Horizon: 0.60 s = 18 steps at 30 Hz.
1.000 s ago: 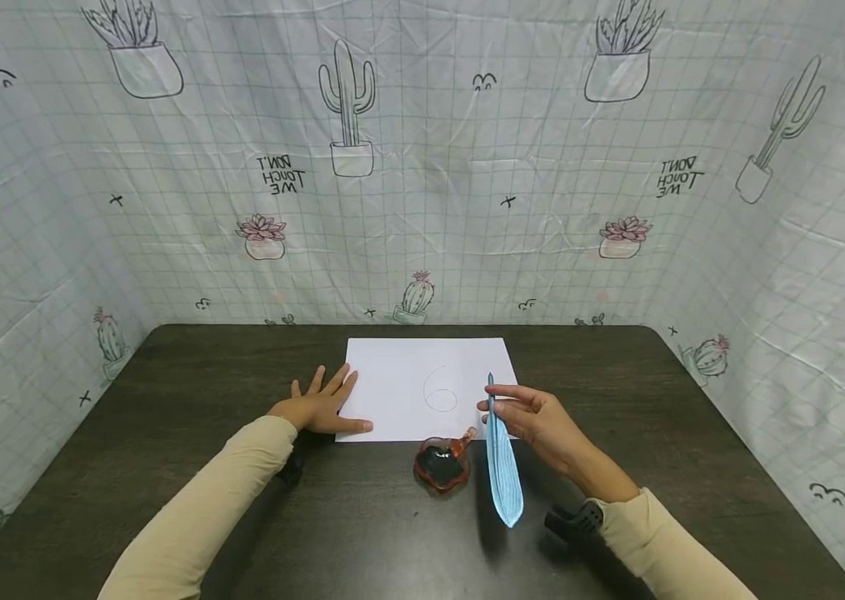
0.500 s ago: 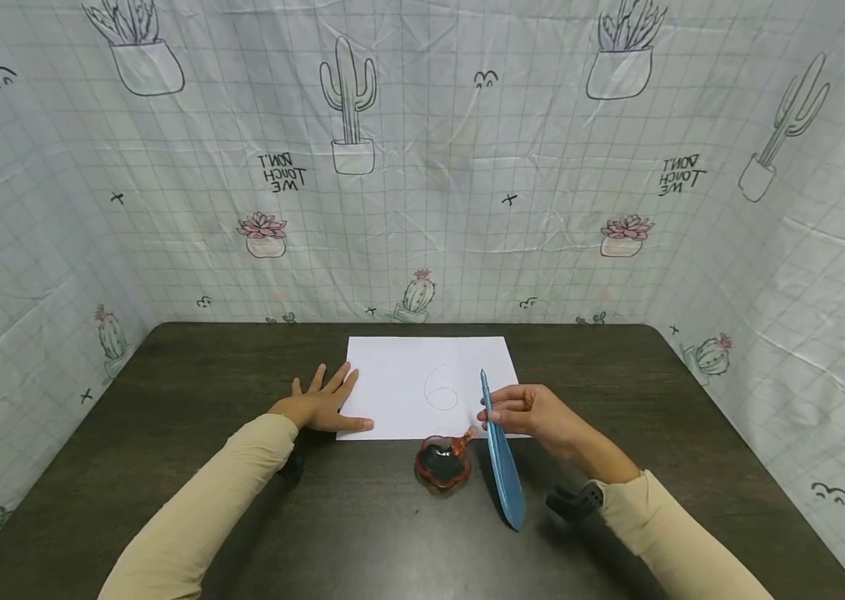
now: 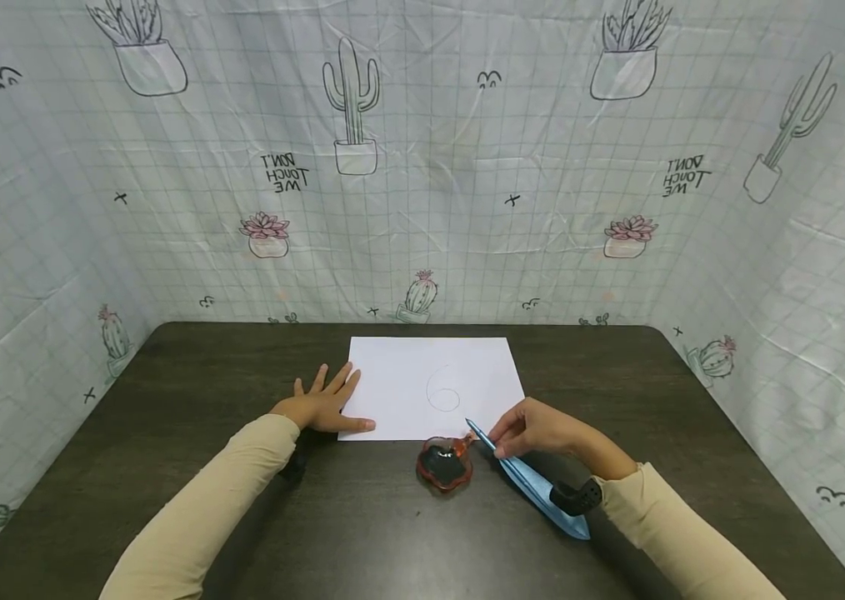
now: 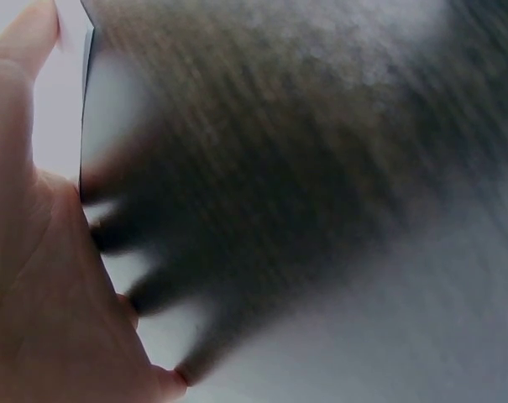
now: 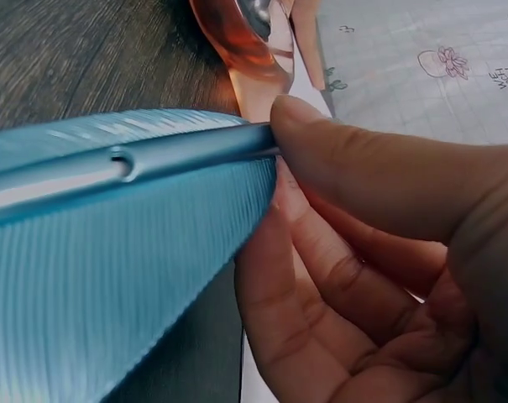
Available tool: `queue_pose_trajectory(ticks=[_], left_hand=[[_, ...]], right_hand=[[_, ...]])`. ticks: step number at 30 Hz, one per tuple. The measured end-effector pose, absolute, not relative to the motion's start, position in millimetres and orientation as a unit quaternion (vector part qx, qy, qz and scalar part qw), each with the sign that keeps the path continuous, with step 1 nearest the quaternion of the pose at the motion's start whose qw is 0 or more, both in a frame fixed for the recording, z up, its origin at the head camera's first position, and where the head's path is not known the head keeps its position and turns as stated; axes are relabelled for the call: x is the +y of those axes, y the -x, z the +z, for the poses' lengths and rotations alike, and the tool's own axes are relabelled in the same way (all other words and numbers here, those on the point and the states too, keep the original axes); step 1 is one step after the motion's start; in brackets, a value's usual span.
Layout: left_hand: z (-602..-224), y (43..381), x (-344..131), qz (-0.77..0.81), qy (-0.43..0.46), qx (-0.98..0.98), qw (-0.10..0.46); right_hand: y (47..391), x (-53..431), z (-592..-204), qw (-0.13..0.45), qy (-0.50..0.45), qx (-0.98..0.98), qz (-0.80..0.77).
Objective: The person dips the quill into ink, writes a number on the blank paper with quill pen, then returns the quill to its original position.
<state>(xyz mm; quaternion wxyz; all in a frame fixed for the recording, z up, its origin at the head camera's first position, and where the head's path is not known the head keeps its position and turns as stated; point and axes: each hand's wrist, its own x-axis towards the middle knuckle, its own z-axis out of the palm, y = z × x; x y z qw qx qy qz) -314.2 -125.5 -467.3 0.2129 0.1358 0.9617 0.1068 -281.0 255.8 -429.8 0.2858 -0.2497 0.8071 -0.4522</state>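
Note:
In the head view, a white sheet of paper [image 3: 392, 375] lies on the dark table with a thin "6" drawn on it. My left hand [image 3: 323, 406], fingers spread, rests over the sheet's left edge. At the sheet's near right corner, my right hand [image 3: 538, 427] pinches a blue feather quill pen [image 3: 531, 482] between thumb and fingers. Its tip points up and left, just above the dish's handle; the plume trails toward the right wrist. A red glass flower-shaped dish [image 3: 422, 472] with dark liquid stands by the near edge. The right wrist view shows the plume [image 5: 119, 277] close up.
A dark wooden table [image 3: 242, 358] spreads around the sheet. Behind it and at both sides hangs a pale grid curtain [image 3: 437, 233] printed with cacti. Black bands sit on both wrists, the right one [image 3: 576, 498] beside the plume.
The quill has swung from nearly upright to a slant, its tip moving down and left toward the dish and its plume right. My right hand has turned and lowered; the left stays put.

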Motion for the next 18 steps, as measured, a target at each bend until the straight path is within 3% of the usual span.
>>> queue_pose_trajectory(ticks=[10, 18], left_hand=[[-441.0, 297.1, -117.9, 0.113, -0.138, 0.958, 0.223], [-451.9, 304.1, -121.8, 0.113, -0.137, 0.959, 0.222]], right_hand=[[278.1, 250.5, -430.1, 0.304, 0.257, 0.812, -0.428], [276.2, 248.6, -429.7, 0.303, 0.265, 0.809, -0.428]])
